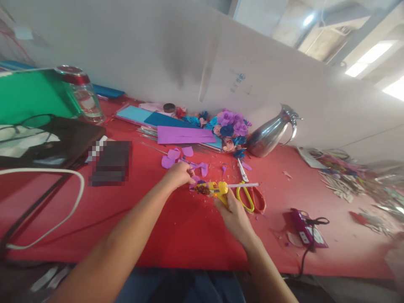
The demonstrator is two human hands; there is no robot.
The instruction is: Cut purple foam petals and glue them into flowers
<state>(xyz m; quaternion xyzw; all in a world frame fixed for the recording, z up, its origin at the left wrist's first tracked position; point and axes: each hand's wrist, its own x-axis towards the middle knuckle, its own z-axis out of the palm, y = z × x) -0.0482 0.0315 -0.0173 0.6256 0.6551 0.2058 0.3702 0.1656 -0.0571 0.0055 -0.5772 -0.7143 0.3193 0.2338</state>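
Observation:
My right hand [235,214] is wrapped round the handle of a yellow glue gun [217,188], and a clear glue stick [243,185] pokes out of its back. The gun's nozzle end, crusted with dark residue, points left toward my left hand [179,175]. Those left fingers are pinched together on a purple paper petal [195,182], partly hidden behind them. Just beyond lie loose purple petals [170,159] and a curled purple strip [202,167]. Scissors [246,189] with yellow and red handles rest right beside the glue gun.
Behind are purple paper [186,135], blue sheets [139,114] and a bunch of paper flowers [232,126]. A metal jug [269,134] stands by the wall, a glass bottle [86,99] at left. A purple power strip [306,229] with a black cord sits right.

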